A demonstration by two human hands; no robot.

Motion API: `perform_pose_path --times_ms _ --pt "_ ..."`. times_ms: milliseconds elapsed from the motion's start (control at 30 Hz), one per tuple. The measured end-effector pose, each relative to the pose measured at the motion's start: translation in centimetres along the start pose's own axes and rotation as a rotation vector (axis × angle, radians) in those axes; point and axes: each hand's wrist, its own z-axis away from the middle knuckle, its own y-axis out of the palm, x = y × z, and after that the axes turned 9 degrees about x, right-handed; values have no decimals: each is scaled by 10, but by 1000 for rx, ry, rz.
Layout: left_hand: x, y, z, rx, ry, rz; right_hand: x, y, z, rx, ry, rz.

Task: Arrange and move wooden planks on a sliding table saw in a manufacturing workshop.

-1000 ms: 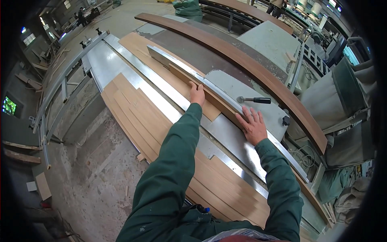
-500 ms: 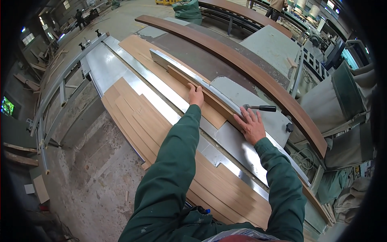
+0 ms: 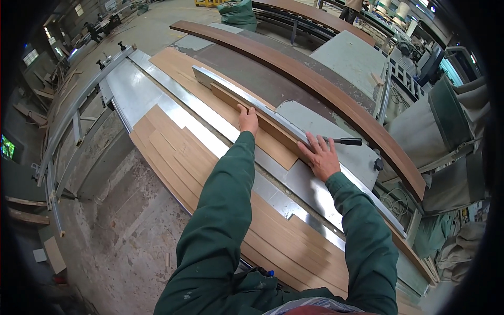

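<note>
A narrow wooden strip (image 3: 273,127) stands on edge against the long metal fence (image 3: 231,90) of a saw table. Beneath it, a wider wooden board (image 3: 176,65) lies flat on the table. My left hand (image 3: 248,121) has its fingers bent and pressed around the strip at about its middle. Farther back toward me, my right hand (image 3: 322,157) lies with fingers spread across the fence and the strip's near part. A black-handled lever (image 3: 344,141) sticks out just past the right fingertips. My palms hide parts of the strip.
Several wooden boards (image 3: 173,152) lie along the table's near side. A long dark brown plank (image 3: 294,68) runs beyond the fence. A metal crossbar frame (image 3: 89,86) extends at left. Fabric dust bags (image 3: 420,118) hang at right. People (image 3: 350,11) stand in the background.
The strip has slid slightly along the fence, toward the far left, with my left hand on it. My right hand has shifted a little the same way.
</note>
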Motion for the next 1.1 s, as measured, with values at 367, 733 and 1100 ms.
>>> perform_pose_path --times_ms 367,733,1100 --pt "-1 10 -5 -2 42 17 -5 1 5 12 34 3" --pt "1 3 -9 -20 44 -17 -4 -3 -4 40 10 -12" --pt "-5 -28 -35 -19 47 28 12 -5 -40 5 -32 -37"
